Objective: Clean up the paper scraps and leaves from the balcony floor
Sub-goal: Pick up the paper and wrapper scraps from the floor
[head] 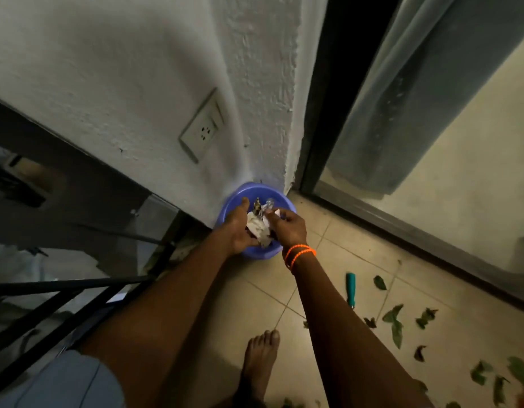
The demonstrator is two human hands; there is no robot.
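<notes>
A round blue plastic basin [256,190] stands on the tiled floor in the corner against the white wall. Crumpled white paper scraps [259,226] and a few dark leaves lie inside it. My left hand [240,228] rests over the basin's left side, palm cupped under the scraps. My right hand [287,226], with orange bands at the wrist, pinches a white scrap above the basin. Green and brown leaves [397,322] lie scattered on the tiles at the lower right.
A teal-handled tool [351,288] lies on the tiles to the right of my arm. My bare foot [259,366] stands below. A black metal railing [78,290] runs along the left. A sliding glass door track [402,231] borders the right.
</notes>
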